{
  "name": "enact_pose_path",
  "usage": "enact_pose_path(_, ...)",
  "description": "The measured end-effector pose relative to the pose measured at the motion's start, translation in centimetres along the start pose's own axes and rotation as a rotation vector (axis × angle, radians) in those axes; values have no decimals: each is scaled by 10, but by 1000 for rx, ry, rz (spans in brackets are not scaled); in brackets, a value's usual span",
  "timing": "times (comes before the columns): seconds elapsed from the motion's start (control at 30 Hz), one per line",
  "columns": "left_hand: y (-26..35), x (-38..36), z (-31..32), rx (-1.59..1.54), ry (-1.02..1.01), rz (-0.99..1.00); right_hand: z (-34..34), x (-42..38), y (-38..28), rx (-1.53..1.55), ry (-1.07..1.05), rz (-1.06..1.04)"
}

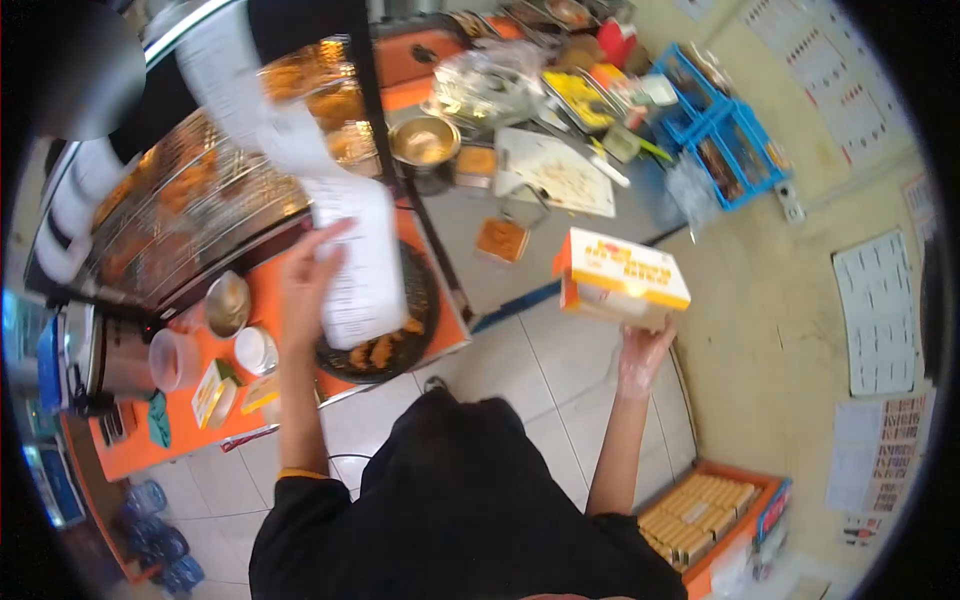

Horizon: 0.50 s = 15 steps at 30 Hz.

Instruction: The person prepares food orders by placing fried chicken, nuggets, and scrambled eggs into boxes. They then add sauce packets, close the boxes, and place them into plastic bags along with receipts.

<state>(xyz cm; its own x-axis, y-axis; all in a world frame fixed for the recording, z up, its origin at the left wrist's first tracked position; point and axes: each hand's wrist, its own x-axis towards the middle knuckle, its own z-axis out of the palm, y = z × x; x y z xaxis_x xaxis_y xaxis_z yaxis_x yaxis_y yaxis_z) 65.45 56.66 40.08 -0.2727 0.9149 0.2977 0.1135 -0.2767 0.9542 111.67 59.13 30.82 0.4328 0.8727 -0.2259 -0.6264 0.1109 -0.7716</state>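
My left hand [308, 282] is raised at the paper strip, its fingers stretched over the edge of a long printed receipt [362, 285]. The receipt hangs from the top of the glass display case, its lower end over a black pan [425, 300] with fried pieces in it. My right hand [642, 358], in a thin clear glove, grips a white and yellow takeaway box [628, 270] from below. The box is tilted, and its side facing me looks partly open. My fingers under it are mostly hidden.
A glass case [180, 190] of fried food stands at left. The far counter bears a cutting board [555, 170], a metal bowl [425, 142], a sauce container [500, 240] and blue baskets [735, 160]. A crate of rolled packs [700, 510] sits low at right.
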Motion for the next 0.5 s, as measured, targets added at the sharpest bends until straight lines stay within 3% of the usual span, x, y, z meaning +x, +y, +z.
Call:
enact_pose_path(0.07,-50,16,99,-25,-184,-216,-23,61,-25,-28,-89,-67)
enact_pose_path(0.13,-102,28,197,-77,-364,-196,-26,125,-36,-120,-6,-179)
enact_pose_path(0.17,-120,35,243,-144,-460,-376,-36,164,-41,-74,-10,-109)
enact_pose_path(0.2,-149,44,296,-118,-420,-143,-48,206,-53,-34,-21,-50)
enact_pose_path(0.33,-230,111,472,-275,-476,-300,-73,348,-66,16,-126,-2)
enact_pose_path(0.43,-334,133,599,184,-409,-20,-66,431,-69,-85,-17,-150)
enact_pose_path(0.5,-343,135,655,333,-469,-211,-79,481,-78,-24,-33,-89)
